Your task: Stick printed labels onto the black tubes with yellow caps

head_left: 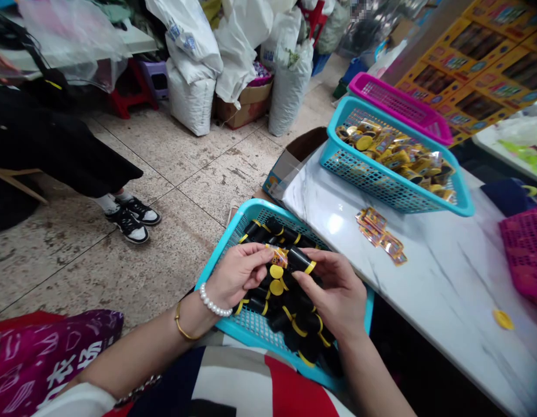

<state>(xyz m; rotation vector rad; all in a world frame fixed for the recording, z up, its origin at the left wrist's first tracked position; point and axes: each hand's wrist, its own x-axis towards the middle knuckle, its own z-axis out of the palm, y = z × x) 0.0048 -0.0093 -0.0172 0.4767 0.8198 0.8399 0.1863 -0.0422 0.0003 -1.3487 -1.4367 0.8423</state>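
Pinched in the fingertips of my left hand (238, 272) is a small orange printed plastic sleeve (278, 255). Thumb and fingers of my right hand (335, 286) close round a black canister (298, 259) with a yellow rim, lying sideways with one end at the sleeve. Whether that end is inside the sleeve I cannot tell. Both hands are above a turquoise basket (227, 240) full of similar black canisters with yellow lids (276, 287).
A second turquoise basket (394, 197) of wrapped yellow pieces stands on the marble-patterned table (428, 289). Several flat sleeves (381, 234) and a yellow lid (503, 319) lie there. Pink baskets (401, 107) are beyond. A seated person's shoes (131, 220) are at left, near white sacks (194, 98).
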